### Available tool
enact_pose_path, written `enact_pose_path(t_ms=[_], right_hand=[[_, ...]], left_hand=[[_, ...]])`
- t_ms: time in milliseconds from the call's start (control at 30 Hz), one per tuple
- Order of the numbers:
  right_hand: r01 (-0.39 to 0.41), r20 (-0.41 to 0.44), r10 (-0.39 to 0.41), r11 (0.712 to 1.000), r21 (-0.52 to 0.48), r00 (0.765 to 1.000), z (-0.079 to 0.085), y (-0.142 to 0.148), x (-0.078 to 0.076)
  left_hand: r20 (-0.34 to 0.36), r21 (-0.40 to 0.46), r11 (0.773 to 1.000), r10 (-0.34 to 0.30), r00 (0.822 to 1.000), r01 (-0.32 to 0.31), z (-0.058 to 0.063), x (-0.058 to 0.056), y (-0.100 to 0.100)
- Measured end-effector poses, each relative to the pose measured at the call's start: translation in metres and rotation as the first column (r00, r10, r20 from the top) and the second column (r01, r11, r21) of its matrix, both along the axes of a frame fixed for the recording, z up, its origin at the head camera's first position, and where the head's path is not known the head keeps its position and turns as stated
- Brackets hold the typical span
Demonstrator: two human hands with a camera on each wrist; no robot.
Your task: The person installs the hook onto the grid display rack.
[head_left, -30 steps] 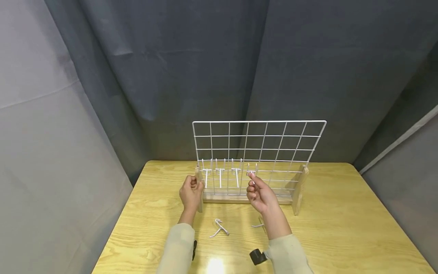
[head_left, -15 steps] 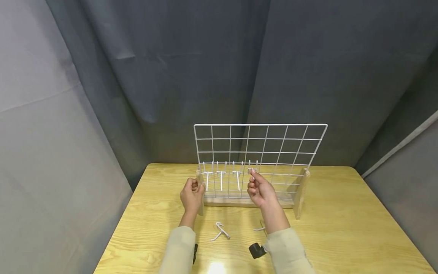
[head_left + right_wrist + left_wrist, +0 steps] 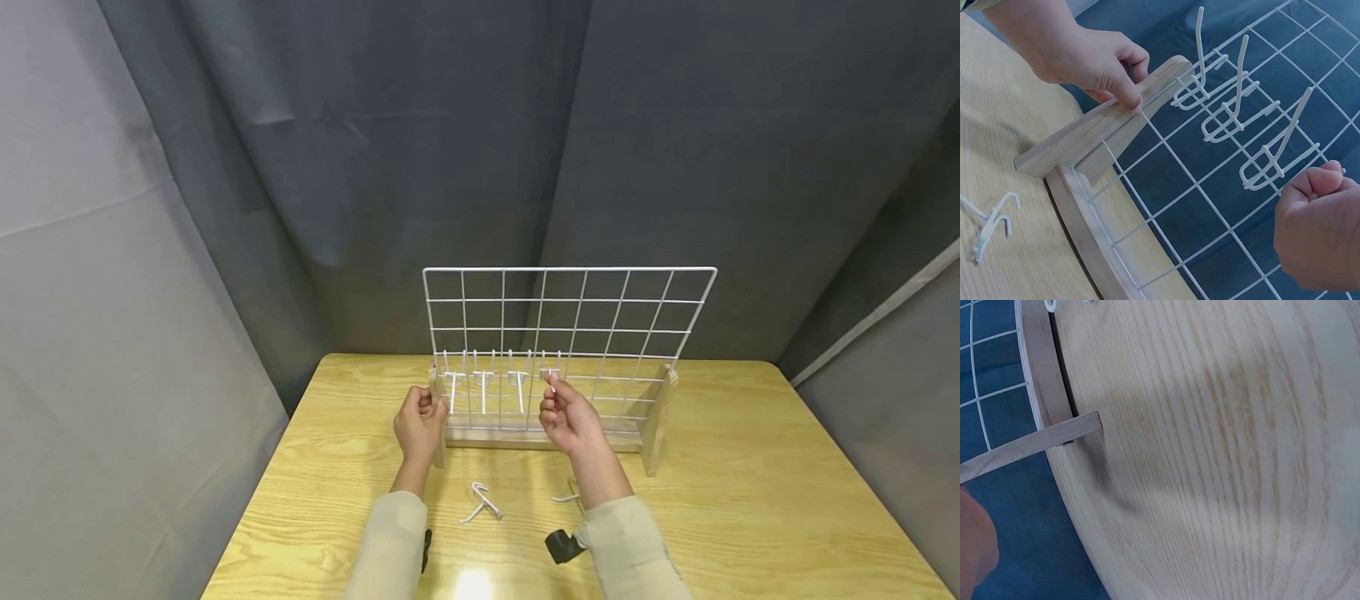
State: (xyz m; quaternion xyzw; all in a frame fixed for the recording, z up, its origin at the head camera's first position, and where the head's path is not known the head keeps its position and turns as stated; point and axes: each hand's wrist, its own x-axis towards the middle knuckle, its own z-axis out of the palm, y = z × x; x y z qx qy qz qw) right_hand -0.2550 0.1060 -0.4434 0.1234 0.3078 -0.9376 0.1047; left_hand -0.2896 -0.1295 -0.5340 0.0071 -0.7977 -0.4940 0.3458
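Note:
A white wire grid panel (image 3: 570, 269) stands in a wooden base. My left hand (image 3: 418, 425) grips the base's left upright (image 3: 439, 454), thumb on its front side in the right wrist view. My right hand (image 3: 573, 425) pinches a white wire hook (image 3: 551, 371) against the grid, its two prongs level with a horizontal wire; the fingers partly hide it. To its left, three similar hooks hang in a row on the grid: a left hook (image 3: 452, 392), a middle hook (image 3: 483, 393) and a right hook (image 3: 520, 392). In the left wrist view only part of the left hand (image 3: 975, 540) shows.
On the wood-grain table (image 3: 315, 517) in front of the rack lies a loose white hook (image 3: 486, 502). Another loose hook (image 3: 566, 498) lies partly behind my right forearm. The right upright (image 3: 656, 425) supports the panel's other end. Grey curtains (image 3: 375, 167) hang behind.
My right hand has raised the pinched hook slightly, so its prongs now reach the horizontal wire they were below. The left hand keeps its grip on the upright.

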Motion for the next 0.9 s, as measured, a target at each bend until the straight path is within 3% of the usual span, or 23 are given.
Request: enact_pose_path(t_ms=[233,433,567,667,900], right_hand=[[-0.015,-0.093,0.018,0.999,0.034,0.995,-0.01,0.005,0.014],[0.025,-0.105,-0.008,0.987,0.161,0.994,-0.022,0.011,0.036],[0.054,-0.093,-0.031,0.963,0.264,0.995,-0.03,0.011,0.047],[0.078,-0.11,-0.038,0.919,0.387,0.993,-0.038,0.009,0.057],[0.073,-0.149,0.034,0.752,0.655,0.988,-0.063,-0.004,0.078]], left_hand=[[0.01,0.018,1.0,0.001,1.0,-0.001,0.002,0.0,0.001],[0.032,0.02,0.999,-0.03,0.999,0.03,0.003,0.0,0.008],[0.042,0.026,0.999,-0.027,0.999,0.026,0.004,0.001,0.009],[0.049,0.034,0.999,-0.023,0.999,0.021,0.004,0.001,0.009],[0.031,0.037,0.999,-0.022,0.999,0.021,0.003,0.002,0.006]])
